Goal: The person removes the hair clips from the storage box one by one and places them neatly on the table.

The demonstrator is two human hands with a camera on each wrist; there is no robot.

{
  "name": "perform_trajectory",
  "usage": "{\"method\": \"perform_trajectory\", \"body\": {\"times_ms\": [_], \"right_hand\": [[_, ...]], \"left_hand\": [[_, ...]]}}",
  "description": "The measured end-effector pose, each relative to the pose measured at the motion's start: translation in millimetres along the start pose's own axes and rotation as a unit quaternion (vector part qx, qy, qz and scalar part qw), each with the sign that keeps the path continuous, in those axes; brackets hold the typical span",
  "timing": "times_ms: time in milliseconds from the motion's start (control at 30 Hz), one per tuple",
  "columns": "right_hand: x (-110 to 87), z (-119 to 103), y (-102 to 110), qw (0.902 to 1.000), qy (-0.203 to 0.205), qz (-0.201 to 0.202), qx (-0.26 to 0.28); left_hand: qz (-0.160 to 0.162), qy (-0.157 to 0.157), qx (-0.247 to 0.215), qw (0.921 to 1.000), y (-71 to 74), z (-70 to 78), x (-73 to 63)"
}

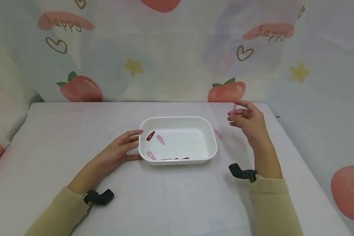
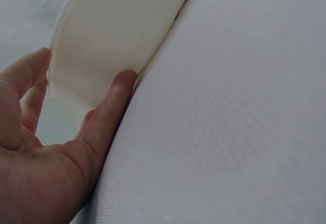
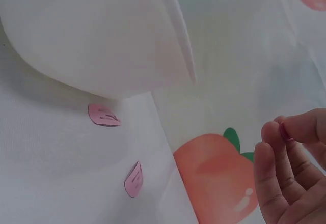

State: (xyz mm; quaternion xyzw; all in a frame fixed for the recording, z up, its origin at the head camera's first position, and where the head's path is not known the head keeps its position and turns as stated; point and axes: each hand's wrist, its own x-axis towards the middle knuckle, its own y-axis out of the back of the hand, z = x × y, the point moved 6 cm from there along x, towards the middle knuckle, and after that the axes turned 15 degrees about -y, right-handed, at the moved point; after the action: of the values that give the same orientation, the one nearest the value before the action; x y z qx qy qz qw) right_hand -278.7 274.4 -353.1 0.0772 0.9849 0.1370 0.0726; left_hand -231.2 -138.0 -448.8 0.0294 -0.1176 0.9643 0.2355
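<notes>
A white tray (image 1: 177, 162) holds several hair clips, among them a dark red clip (image 1: 150, 136) and a pink clip (image 1: 160, 139). My left hand (image 1: 119, 149) touches the tray's left end, fingertips at the rim. In the left wrist view, the thumb (image 2: 114, 99) lies low against the outer wall. To the tray's right, my right hand (image 1: 249, 121) is raised and pinches a small pink hair clip (image 1: 234, 109) between thumb and fingers. Two more pink clips, a nearer one (image 3: 104, 115) and another one (image 3: 134, 179), lie on the table in the right wrist view.
The white-covered table (image 1: 177, 200) meets an upright printed cloth (image 1: 171, 59) at its far edge. Similar cloth hangs on both sides. The tray's front wall partly hides some clips. A black wrist device (image 1: 98, 197) sits at each sleeve cuff.
</notes>
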Motion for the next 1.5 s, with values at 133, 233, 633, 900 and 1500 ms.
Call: {"method": "perform_trajectory", "body": {"times_ms": [133,233,633,900,1500], "right_hand": [[3.0,5.7,-0.9,0.9997,-0.005,0.006,-0.023],[4.8,10.2,-1.8,0.9996,-0.007,0.004,-0.026],[10.0,21.6,-5.8,0.9988,-0.017,0.0,-0.046],[12.4,29.3,-6.3,0.9974,-0.039,-0.005,-0.06],[22.3,55.8,-8.7,0.9767,-0.062,-0.001,-0.206]], "left_hand": [[-0.001,-0.003,-0.004,1.0,-2.4,0.7,1.1],[0.0,-0.002,-0.007,1.0,-3.0,-0.1,0.6],[0.003,0.0,-0.003,1.0,-0.3,-0.1,-1.4],[-0.002,-0.002,-0.002,1.0,-0.8,-0.4,-1.1],[-0.001,0.005,-0.007,1.0,-1.3,-0.2,-0.3]]}}
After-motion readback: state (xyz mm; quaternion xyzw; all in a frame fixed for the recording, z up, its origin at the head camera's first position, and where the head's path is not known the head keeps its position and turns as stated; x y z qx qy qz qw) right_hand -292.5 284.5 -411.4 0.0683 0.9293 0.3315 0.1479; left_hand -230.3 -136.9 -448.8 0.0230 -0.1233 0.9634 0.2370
